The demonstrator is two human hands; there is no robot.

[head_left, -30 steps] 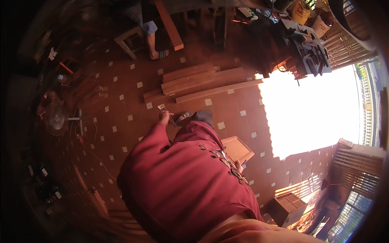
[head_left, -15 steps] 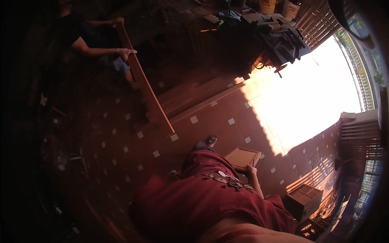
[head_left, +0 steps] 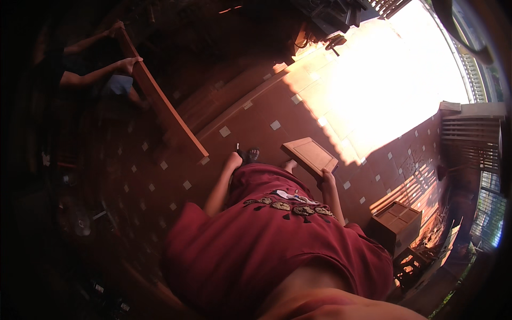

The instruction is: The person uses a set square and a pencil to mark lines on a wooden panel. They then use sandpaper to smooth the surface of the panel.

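Observation:
My right hand (head_left: 327, 179) is closed on the near corner of a light-brown wooden panel (head_left: 311, 155) with a raised border. The panel is tilted, held out in front of my body above the tiled floor. A small dark bit shows beside the fingers, too small to name. My left hand (head_left: 233, 160) is closed at my left side, near my foot. A narrow dark thing with a pale tip (head_left: 238, 146) sticks out of it; its kind cannot be made out.
At the upper left, another person's hands (head_left: 128, 64) hold a long wooden board (head_left: 162, 105) slanting toward the floor. A wooden box (head_left: 397, 224) stands at right. Dark machinery (head_left: 330, 15) sits at the top, beside bright sunlit floor (head_left: 384, 80). A slatted wooden piece (head_left: 469, 136) is far right.
My left hand has come into view at my left side. The panel and my right hand have moved up in the picture, and the panel is tilted differently. The view has shifted.

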